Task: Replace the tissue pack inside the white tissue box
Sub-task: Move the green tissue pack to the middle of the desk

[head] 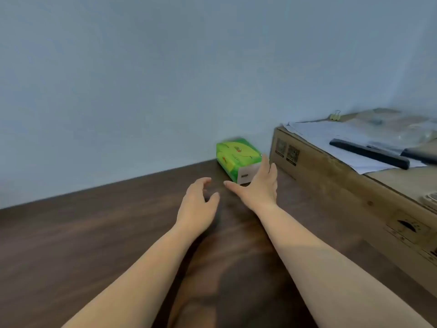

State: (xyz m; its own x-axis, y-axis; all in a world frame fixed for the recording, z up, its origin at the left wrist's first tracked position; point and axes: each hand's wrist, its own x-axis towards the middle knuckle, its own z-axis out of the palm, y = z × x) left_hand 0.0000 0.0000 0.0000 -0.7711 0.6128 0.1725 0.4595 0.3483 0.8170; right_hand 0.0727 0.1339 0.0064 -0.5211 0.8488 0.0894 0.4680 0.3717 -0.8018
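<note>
While both bare forearms stretch up from the bottom of the frame, a green tissue pack (237, 158) lies on the dark wooden tabletop (94, 233) just right of centre, close to the pale wall (142, 79) and beside a cardboard box (343, 185) that fills the right side. The right hand (257, 185) is spread wide, empty, its thumb pointing left near the pack's lower corner and its fingers (266, 163) rising in front of the pack's white end; whether they touch it cannot be told, as the frame is blurred. The left hand (198, 204), at centre, is loosely curled with a gap between thumb and fingers, holding nothing; the pack sits up and to the right of it, apart from it. On top of the cardboard box, in the upper right, lie white papers (335, 138), a long black bar-shaped object (369, 153) and a yellow binder clip (335, 116).
</note>
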